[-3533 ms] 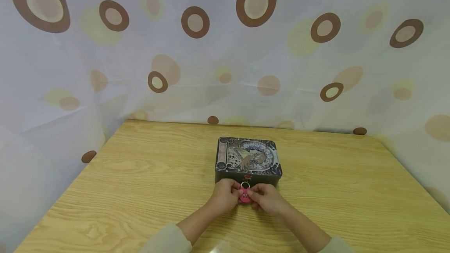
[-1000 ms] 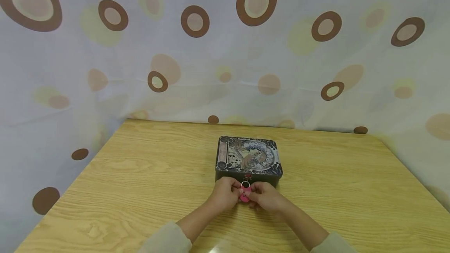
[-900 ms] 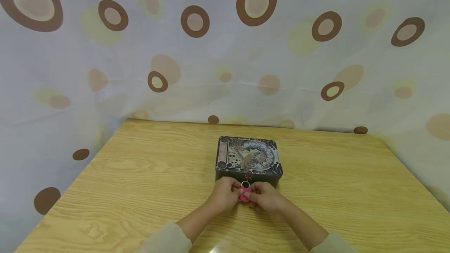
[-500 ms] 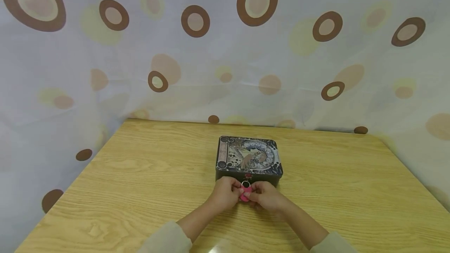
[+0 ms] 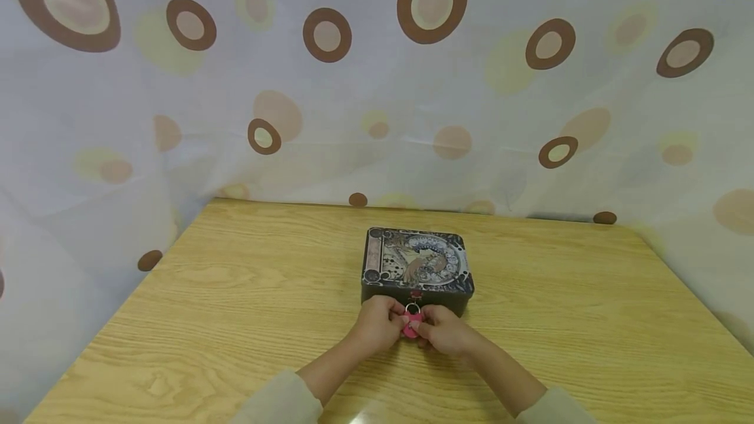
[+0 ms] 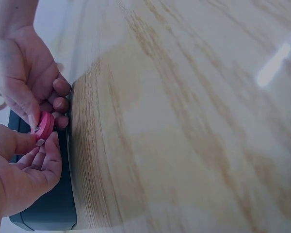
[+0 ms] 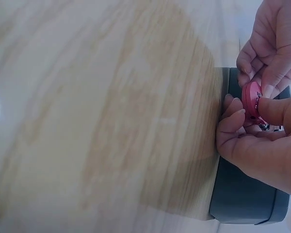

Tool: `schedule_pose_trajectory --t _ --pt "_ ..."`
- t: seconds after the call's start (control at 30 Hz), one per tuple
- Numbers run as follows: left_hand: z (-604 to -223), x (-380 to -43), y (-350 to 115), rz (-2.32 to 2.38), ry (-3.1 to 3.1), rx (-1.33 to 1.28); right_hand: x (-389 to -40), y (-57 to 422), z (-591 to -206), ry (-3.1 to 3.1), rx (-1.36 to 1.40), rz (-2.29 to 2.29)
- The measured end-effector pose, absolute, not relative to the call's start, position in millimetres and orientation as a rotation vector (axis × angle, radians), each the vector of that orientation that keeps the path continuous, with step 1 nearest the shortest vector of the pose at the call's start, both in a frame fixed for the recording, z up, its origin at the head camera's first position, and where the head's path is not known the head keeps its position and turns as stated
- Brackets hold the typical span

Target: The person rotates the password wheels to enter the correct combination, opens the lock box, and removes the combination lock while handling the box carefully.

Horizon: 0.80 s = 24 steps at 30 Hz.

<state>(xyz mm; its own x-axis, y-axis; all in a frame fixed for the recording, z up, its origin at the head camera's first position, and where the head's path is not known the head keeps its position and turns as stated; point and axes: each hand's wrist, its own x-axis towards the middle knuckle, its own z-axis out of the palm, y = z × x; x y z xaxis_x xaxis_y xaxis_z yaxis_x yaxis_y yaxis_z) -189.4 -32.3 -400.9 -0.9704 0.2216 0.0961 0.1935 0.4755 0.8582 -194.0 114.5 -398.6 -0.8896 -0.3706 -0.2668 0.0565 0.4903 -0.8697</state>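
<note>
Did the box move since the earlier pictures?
No. In the head view, the decorated box sits at the same spot on the wooden table, judged against its far edge, so there's no direction to tell.

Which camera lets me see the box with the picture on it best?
The head view: there the box shows its whole decorated top. Both wrist views show mostly its dark side, partly hidden behind the left hand and right hand.

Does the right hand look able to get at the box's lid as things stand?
Probably yes: nothing covers the lid, and the right hand is close in front, though it would likely have to release the pink padlock first.
</note>
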Motion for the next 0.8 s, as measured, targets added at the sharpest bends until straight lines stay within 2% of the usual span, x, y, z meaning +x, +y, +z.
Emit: schedule_pose_trajectory --t 0.8 --pt "-399.3 -188.6 -31.6 1.537 2.698 0.372 -194.6 113.8 -397.2 2.292 -0.256 -1.376"
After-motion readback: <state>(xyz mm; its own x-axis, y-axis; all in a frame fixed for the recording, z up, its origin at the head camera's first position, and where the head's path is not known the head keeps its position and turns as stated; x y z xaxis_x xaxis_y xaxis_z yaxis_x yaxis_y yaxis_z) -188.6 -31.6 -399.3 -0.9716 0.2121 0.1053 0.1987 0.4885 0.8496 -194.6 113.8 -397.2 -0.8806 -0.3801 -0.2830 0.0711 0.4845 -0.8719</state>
